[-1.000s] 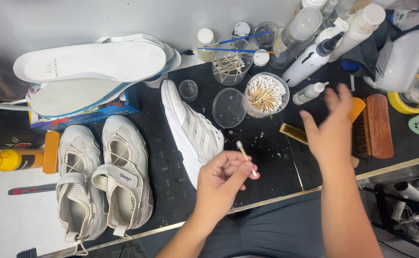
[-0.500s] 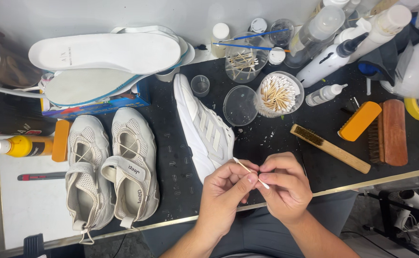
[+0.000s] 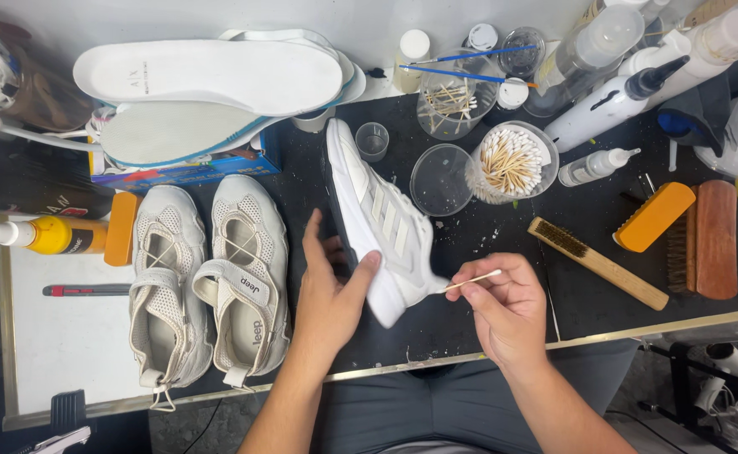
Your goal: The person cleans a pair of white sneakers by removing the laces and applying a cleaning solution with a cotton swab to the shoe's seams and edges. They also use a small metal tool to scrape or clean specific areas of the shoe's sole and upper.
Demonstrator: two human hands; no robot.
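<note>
A white sneaker (image 3: 377, 223) with pale grey stripes lies on its side on the black mat (image 3: 503, 244), toe toward me. My left hand (image 3: 328, 290) wraps around its front part, thumb on the upper and fingers behind the sole. My right hand (image 3: 503, 307) pinches a cotton swab (image 3: 470, 280), whose tip touches the sneaker's toe edge. A clear cup of cotton swabs (image 3: 510, 161) stands just beyond the sneaker, beside a clear lid (image 3: 440, 179).
A pair of beige mesh shoes (image 3: 209, 277) sits to the left. White insoles (image 3: 209, 80) are stacked on a blue box. Wooden brushes (image 3: 597, 262), an orange brush (image 3: 653, 217), several bottles (image 3: 613, 105) and a yellow bottle (image 3: 45, 235) surround the mat.
The swab passed from my left hand to my right. My left hand moved left and took hold of the sneaker's front. The swab tip now meets the toe.
</note>
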